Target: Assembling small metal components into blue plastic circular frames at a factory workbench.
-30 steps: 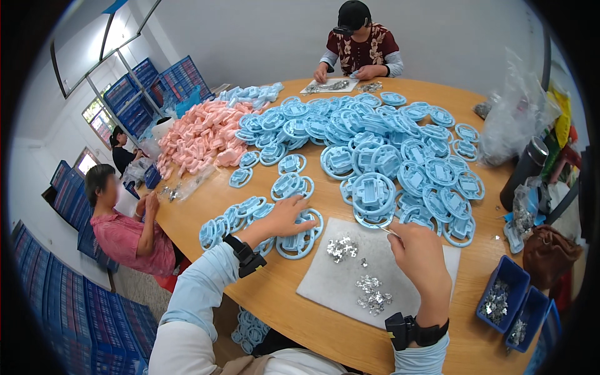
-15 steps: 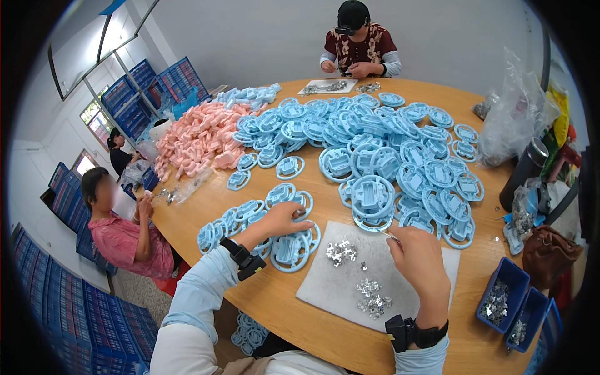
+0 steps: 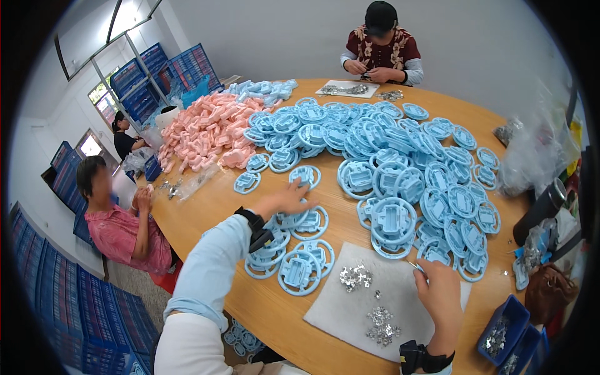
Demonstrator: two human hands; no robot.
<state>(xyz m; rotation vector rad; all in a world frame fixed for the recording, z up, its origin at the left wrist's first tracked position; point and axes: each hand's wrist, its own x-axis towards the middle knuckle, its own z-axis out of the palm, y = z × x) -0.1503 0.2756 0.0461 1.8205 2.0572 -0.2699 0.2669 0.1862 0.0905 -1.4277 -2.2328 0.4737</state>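
Observation:
My left hand (image 3: 284,201) reaches over the near-left group of light-blue plastic steering-wheel-shaped parts. Its fingers are spread, and a blue wheel part (image 3: 310,223) lies under and beside them. More such parts, like this blue wheel (image 3: 299,273), lie nearer me. My right hand (image 3: 437,289) is closed around a thin metal tool, apparently tweezers (image 3: 417,267), above the right side of a white mat (image 3: 337,306). Small silver metal clips (image 3: 356,278) lie in a cluster on the mat, and a second cluster of clips (image 3: 382,326) sits nearer me.
A large heap of blue wheels (image 3: 394,215) fills the table's middle and right. Pink plastic parts (image 3: 209,134) are piled at the far left. Blue bins (image 3: 503,331) with metal pieces and a dark bottle (image 3: 540,212) stand at right. Co-workers sit across and at left.
My left hand has moved forward over the blue wheels, its fingers now stretched out. My right hand has drawn back from the heap's near edge with the tweezers. The view has shifted.

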